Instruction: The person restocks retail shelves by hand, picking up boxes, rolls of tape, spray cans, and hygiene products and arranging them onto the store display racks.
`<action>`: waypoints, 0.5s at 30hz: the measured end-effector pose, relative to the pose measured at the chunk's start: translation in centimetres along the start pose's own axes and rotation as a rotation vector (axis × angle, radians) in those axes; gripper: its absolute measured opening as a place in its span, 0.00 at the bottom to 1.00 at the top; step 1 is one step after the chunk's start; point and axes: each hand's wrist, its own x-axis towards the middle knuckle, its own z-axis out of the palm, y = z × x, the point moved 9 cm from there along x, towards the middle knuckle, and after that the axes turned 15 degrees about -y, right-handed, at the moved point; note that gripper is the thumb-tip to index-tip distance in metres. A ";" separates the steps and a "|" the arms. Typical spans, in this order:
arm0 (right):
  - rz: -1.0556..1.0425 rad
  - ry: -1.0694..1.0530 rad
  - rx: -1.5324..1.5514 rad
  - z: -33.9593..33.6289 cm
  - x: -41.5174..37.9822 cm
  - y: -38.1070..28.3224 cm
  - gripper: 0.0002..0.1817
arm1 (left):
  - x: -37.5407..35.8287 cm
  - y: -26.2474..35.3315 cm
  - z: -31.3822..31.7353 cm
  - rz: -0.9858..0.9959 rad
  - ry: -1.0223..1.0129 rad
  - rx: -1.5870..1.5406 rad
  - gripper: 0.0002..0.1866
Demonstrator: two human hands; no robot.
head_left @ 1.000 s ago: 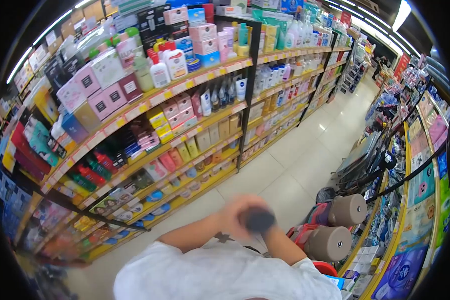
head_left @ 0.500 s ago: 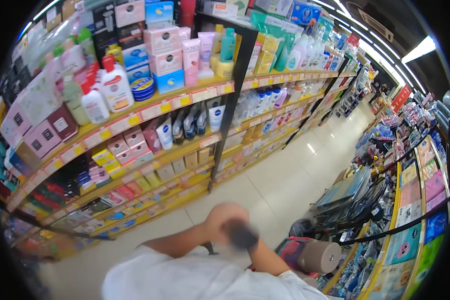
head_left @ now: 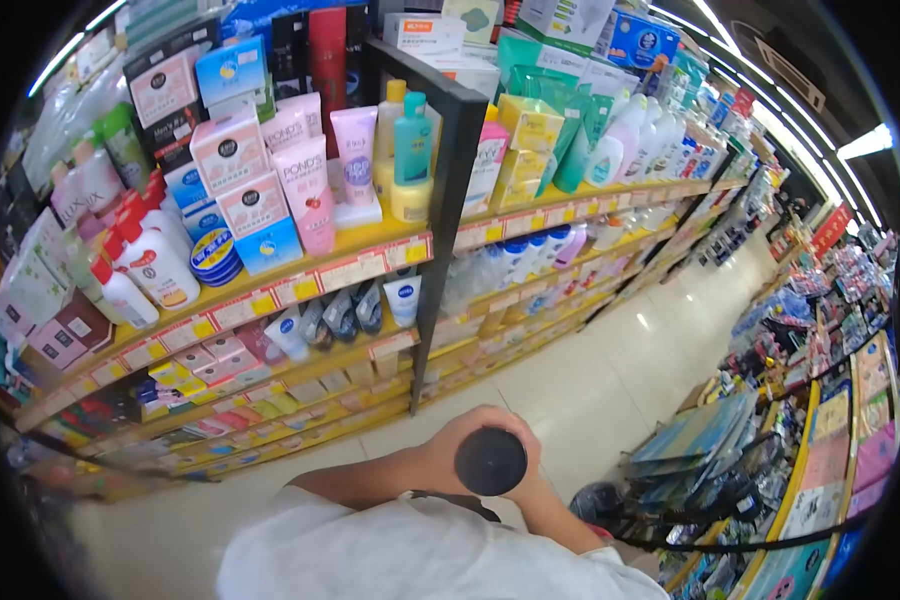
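Display shelves [head_left: 320, 270] line the left; hanging goods [head_left: 690, 450] crowd the right. Pale floor [head_left: 580, 385] lies open between, bounded by a black upright [head_left: 443, 210]. Dark round-topped object [head_left: 490, 461]: before the white shirt [head_left: 420, 550], left hand [head_left: 452, 437] clamped on it. Right hand [head_left: 533, 483] touches it, apparently; finger spread cannot be told.

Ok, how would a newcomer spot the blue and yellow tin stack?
Find the black shelving post. On the yellow shelf left of it, look between the white red-capped bottles and front blue box. The blue and yellow tin stack is flat and round.
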 end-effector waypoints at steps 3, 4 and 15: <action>-0.103 -0.024 0.177 -3.5 5.4 -2.3 0.36 | 1.9 -1.1 -2.1 -0.201 0.155 -0.004 0.45; -0.216 -0.078 0.126 -4.4 8.5 -1.5 0.37 | 2.9 -0.7 -3.5 -0.222 0.174 0.082 0.46; -0.629 -0.705 0.239 -13.3 22.5 -11.9 0.33 | 15.5 17.1 -10.9 0.022 0.601 0.477 0.42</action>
